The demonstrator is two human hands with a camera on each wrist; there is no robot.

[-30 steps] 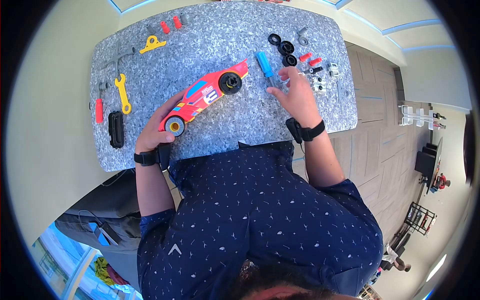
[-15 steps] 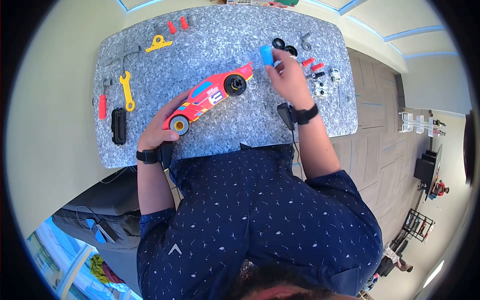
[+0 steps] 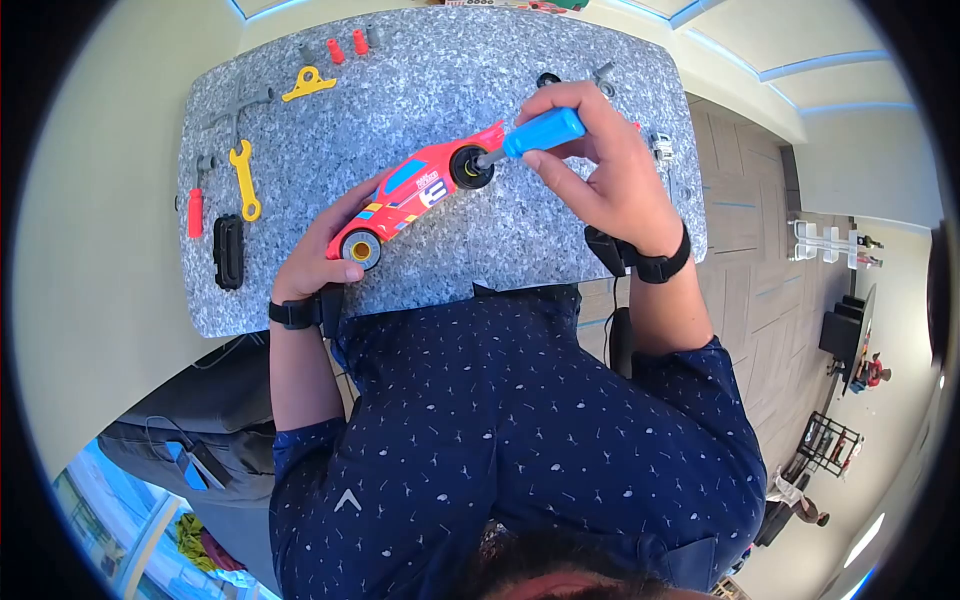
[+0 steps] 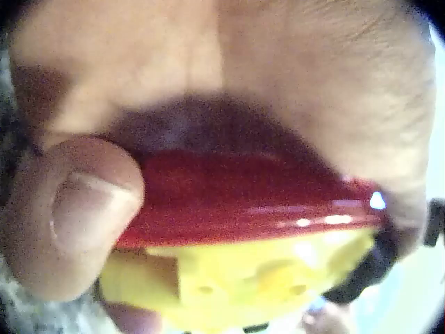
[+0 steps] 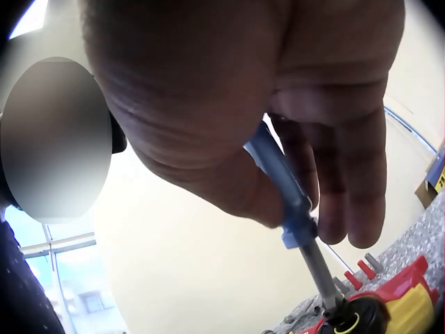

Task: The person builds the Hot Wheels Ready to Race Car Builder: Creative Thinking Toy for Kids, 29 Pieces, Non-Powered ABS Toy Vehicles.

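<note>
A red toy race car lies on its side on the speckled table, its yellow underside showing in the left wrist view. My left hand grips its front end, thumb pressed near the front wheel. In my right hand is a toy screwdriver with a blue handle, pinched between thumb and fingers. Its grey shaft points down into the hub of the black rear wheel, and the tip is hidden there.
At the left lie a yellow wrench, a red-handled tool and a black tray-like part. A yellow bracket and red pegs sit at the back left. Beyond my right hand are a black ring and grey parts.
My right hand picked up the blue screwdriver from the table, lifted it, and brought its shaft to the car's rear wheel. The left hand and car have stayed nearly still.
</note>
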